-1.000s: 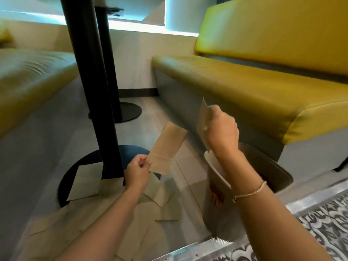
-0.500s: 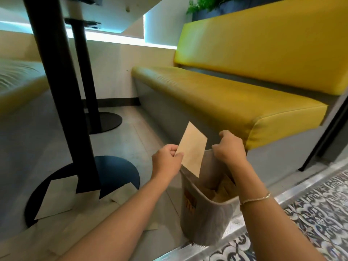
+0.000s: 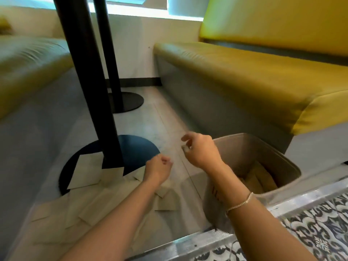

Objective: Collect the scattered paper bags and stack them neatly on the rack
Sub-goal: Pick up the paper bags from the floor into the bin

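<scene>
Pale tiled floor [image 3: 150, 117] runs between two benches. A bunch of flat brown paper bags [image 3: 105, 206] lie scattered and overlapping along its near edge, a couple lapping onto the round black table base [image 3: 135, 149] sitting mid-floor. A second round base [image 3: 130, 100] sits further back near the wall. A grey bin [image 3: 250, 147] with bags inside stands at the near right, just beside the metal threshold strip [image 3: 282, 208].

Both hands, left [image 3: 159, 169] and right [image 3: 200, 150], are held empty above bags [image 3: 105, 206] scattered on the floor [image 3: 160, 121], beside a bin [image 3: 263, 157].
</scene>
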Action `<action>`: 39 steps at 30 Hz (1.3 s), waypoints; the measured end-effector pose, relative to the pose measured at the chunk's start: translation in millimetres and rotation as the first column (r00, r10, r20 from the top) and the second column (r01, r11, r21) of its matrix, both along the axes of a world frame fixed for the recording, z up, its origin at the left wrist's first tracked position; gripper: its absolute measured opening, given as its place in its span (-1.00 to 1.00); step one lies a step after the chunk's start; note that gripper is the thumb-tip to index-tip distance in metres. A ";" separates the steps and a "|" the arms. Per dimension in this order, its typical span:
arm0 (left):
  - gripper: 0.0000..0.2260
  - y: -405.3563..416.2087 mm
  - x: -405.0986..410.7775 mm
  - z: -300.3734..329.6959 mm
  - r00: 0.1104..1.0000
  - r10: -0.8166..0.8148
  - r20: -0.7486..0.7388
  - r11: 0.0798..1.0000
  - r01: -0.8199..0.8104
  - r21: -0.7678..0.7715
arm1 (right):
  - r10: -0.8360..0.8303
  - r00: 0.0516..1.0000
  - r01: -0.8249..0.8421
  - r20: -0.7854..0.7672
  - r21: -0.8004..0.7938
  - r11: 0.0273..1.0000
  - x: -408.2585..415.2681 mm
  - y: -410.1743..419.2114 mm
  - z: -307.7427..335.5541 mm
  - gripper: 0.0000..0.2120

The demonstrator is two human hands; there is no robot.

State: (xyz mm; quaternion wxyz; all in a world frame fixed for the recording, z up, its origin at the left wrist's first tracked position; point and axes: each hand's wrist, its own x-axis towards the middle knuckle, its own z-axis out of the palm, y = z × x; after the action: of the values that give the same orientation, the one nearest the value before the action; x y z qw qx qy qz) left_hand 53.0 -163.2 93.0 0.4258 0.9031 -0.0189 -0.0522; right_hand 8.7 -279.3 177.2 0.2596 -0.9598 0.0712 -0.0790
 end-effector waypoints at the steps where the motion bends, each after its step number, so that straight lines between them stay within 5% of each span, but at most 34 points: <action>1: -0.87 12.6 3.9 -14.3 0.999 0.004 -0.034 0.995 -0.001 0.098 | 0.033 0.996 -0.033 -0.079 -0.006 0.999 4.8 7.6 -14.0 -0.71; 6: -0.82 67.9 10.4 -76.9 0.987 0.013 -0.162 0.912 0.054 0.406 | 0.025 0.888 -0.074 -0.459 -0.087 0.993 16.8 27.6 -114.2 -0.70; 10: -0.77 81.1 19.3 -107.4 0.982 -0.051 -0.184 0.848 0.140 0.512 | -0.079 0.807 0.017 -0.586 -0.111 0.994 13.7 26.7 -174.1 -0.70; 18: -0.61 48.5 30.7 -142.8 0.948 -0.305 -0.084 0.770 0.298 0.564 | -0.265 0.767 0.325 -0.585 -0.001 0.946 24.3 41.2 -231.5 -0.43; 25: -0.45 23.5 47.9 -164.4 0.902 -0.395 -0.175 0.595 0.397 0.699 | -0.352 0.725 0.447 -0.591 0.016 0.894 40.2 39.3 -249.6 -0.36; 32: -0.74 16.7 48.3 -165.9 0.841 -0.478 -0.253 0.451 0.483 0.751 | -0.297 0.770 0.347 -0.564 -0.021 0.938 41.9 36.4 -258.1 -0.48; 39: -0.79 22.6 35.7 -150.1 0.960 -0.279 -0.029 0.801 0.249 0.544 | -0.268 0.782 0.341 -0.563 0.026 0.940 33.1 34.5 -259.0 -0.56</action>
State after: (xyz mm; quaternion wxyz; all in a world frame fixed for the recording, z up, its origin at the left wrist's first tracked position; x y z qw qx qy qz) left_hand 88.7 -140.6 -57.1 0.1409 0.9759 -0.1400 -0.0903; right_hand 41.8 -244.8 -81.9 0.2719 -0.8988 0.3021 0.1644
